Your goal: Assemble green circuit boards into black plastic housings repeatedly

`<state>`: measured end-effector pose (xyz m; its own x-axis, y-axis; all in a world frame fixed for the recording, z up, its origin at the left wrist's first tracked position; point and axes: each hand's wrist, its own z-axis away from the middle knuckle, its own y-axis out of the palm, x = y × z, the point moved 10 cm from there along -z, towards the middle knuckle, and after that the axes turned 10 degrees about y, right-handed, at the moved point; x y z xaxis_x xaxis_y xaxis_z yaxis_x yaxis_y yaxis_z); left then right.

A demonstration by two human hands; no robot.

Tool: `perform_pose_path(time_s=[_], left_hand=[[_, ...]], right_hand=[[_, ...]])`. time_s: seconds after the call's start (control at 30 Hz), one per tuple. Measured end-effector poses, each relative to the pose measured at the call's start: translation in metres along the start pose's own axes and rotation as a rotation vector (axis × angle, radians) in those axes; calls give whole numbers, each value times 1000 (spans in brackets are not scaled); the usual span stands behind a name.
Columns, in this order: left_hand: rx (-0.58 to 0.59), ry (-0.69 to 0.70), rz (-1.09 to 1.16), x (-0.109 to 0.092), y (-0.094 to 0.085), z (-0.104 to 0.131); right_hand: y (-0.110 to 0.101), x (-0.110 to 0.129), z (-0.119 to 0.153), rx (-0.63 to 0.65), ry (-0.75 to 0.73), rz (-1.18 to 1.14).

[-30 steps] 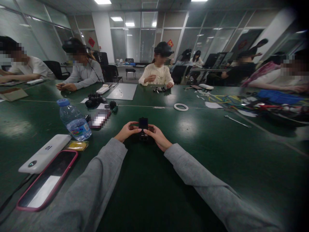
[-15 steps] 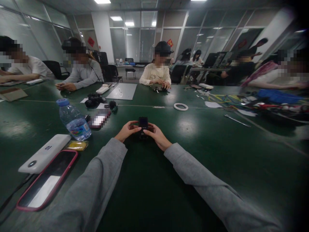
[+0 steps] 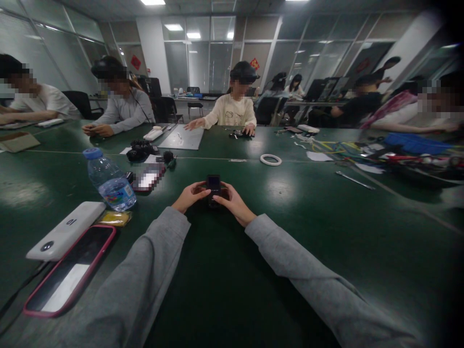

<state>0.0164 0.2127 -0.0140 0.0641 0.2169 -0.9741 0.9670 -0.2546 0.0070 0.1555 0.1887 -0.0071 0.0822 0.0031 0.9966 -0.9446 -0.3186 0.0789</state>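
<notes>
Your left grip point(image 3: 192, 195) and right grip point(image 3: 234, 201) are clamped together on a small black gadget point(image 3: 213, 186), which sits between them with its screen point(image 3: 213, 180) facing you and both thumbs on its front. Taking hold of it looks done; the screen is too small to read, so you can't judge how much is left, nor whether its base touches the desk point(image 3: 308, 220). Of the containers, a capped bottle point(image 3: 115, 191) stands to the left of your left grip, partly filled with clear liquid. Nearer you than that bottle, a clear packet point(image 3: 116, 219) holds something yellow. Far off to the left, beyond your grip, is a cardboard box point(image 3: 20, 141); its contents don't show.
</notes>
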Motion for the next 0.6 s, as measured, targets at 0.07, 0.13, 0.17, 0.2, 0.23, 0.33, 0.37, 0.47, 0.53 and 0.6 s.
perform_pose_path(time_s=[0.07,0.13,0.17,0.2,0.23,0.33,0.37,0.47,0.53,0.6], left_hand=[[-10,7,26,1,-1,-1],[-14,14,53,1,-1,-1],[-13,16,62,1,0,-1],[-10,18,69,0,0,0],[-5,21,73,-2,1,0],[28,20,56,-6,5,2],[38,23,43,-8,6,2],[62,34,17,-12,9,3],[64,37,18,-12,10,3],[43,41,29,-10,8,2]], right_hand=[[1,5,2,1,-32,24],[2,7,3,1,-51,40],[2,7,3,-3,-50,45],[1,6,3,-9,-46,50],[0,5,3,-15,-39,52],[0,0,1,-20,-11,43],[1,-1,1,-22,-8,36],[2,2,3,-48,-33,44],[2,7,6,-80,-66,77],[2,12,10,-117,-103,119]])
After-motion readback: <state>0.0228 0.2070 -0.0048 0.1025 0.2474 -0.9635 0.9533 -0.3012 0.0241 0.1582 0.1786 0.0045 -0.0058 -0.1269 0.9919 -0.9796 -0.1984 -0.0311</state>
